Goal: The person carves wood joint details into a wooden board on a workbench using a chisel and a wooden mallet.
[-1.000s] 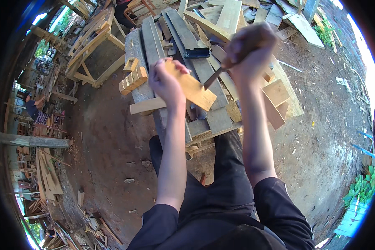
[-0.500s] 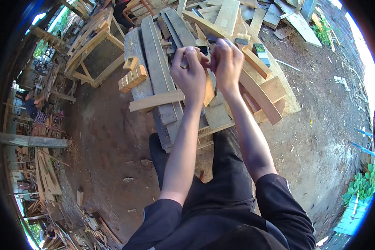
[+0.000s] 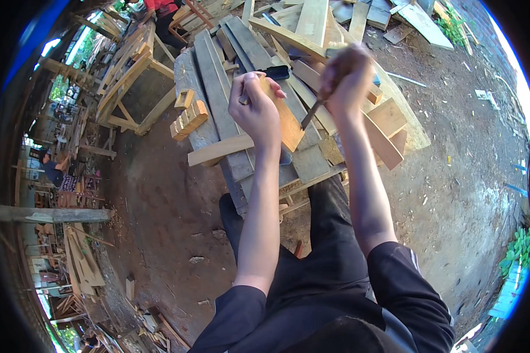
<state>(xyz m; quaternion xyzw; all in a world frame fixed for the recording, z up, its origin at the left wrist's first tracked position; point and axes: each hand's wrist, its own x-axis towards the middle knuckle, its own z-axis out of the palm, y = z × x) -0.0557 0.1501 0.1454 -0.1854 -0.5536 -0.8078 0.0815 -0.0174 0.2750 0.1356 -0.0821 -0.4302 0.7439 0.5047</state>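
My left hand (image 3: 256, 106) is closed around the upper end of a short orange-brown wooden block (image 3: 290, 126), which slants down over the bench. My right hand (image 3: 348, 82), smeared by motion, grips a chisel (image 3: 311, 113) with a narrow dark blade. Its tip points down and left, close to the block's right edge; whether they touch I cannot tell. The chisel's handle is mostly hidden in my fingers. Just beyond the left hand lies a dark phone-like object (image 3: 277, 72).
Boards and offcuts cover the workbench (image 3: 415, 132). A pale wooden strip (image 3: 221, 149) juts out on its left, near a notched block (image 3: 189, 120). A wooden frame table (image 3: 138, 88) stands farther left, with a person in red (image 3: 162, 9) behind it.
My hands have moved apart: the right hand swung to the right with the chisel, and more of the wooden block shows. The left hand shifted slightly left. The whole view has shifted a little.
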